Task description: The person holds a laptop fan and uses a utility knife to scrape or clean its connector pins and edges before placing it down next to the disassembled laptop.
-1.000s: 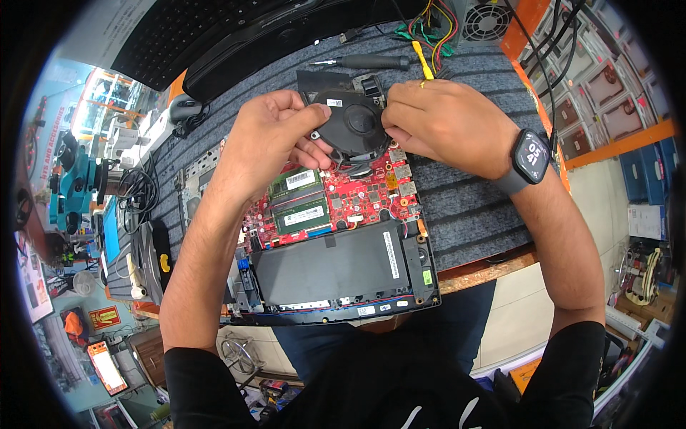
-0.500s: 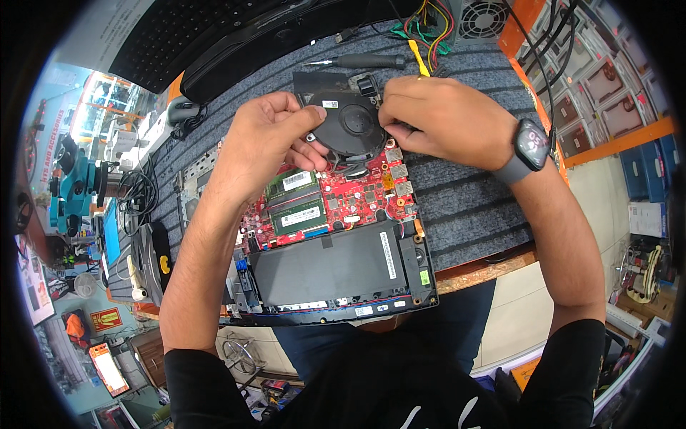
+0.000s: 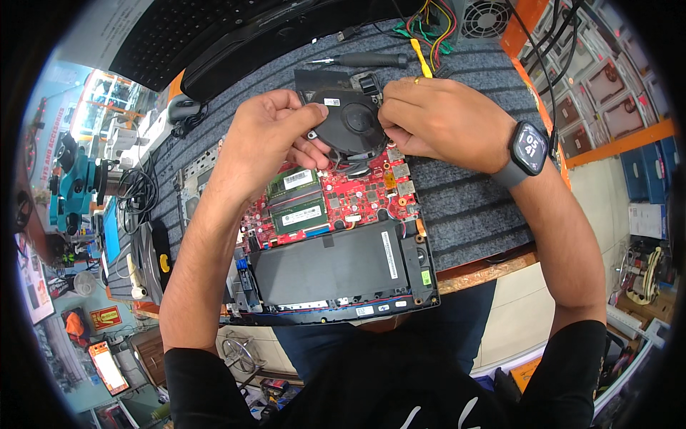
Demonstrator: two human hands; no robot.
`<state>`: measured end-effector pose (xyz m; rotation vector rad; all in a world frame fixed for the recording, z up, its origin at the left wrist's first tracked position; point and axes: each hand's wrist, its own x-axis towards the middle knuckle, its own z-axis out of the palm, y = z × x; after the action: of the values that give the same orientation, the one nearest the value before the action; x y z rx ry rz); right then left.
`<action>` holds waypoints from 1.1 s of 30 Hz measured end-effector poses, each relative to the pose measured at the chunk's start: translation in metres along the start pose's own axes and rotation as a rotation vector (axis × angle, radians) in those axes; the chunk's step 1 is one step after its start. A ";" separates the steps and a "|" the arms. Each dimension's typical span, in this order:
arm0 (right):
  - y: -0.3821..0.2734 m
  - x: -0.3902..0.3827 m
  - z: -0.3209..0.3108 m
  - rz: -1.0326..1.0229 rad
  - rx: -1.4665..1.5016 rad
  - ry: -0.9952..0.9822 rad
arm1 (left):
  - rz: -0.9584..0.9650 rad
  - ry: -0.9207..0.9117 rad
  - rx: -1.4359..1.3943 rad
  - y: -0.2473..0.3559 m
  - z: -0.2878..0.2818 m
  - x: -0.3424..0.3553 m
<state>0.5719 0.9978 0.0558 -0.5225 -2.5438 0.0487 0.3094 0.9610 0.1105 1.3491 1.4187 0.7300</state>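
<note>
An opened laptop [image 3: 336,272] lies bottom-up on a grey mat, showing a red circuit board [image 3: 357,200], two green memory sticks [image 3: 296,204] and a flat black battery [image 3: 336,264]. A black cooling fan [image 3: 343,114] is tilted up off the far end of the board. My left hand [image 3: 268,136] grips the fan's left edge. My right hand [image 3: 436,121], with a smartwatch on its wrist, holds the fan's right side; its fingertips are hidden behind the fan.
A black screwdriver [image 3: 364,61] and a yellow-handled tool [image 3: 421,57] lie on the grey mat [image 3: 471,207] beyond the fan. A black keyboard [image 3: 179,28] sits at the far left, a case fan with coloured wires [image 3: 457,18] at the far right. Cables and a teal device [image 3: 75,179] crowd the left.
Both hands have raised the fan a little off the board and tilted it; the laptop has not moved.
</note>
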 end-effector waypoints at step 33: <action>0.002 0.000 -0.001 -0.017 0.054 -0.007 | -0.006 0.004 0.001 -0.001 0.001 0.000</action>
<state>0.5730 1.0001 0.0564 -0.4805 -2.5463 0.1125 0.3101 0.9604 0.1092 1.3446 1.4262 0.7281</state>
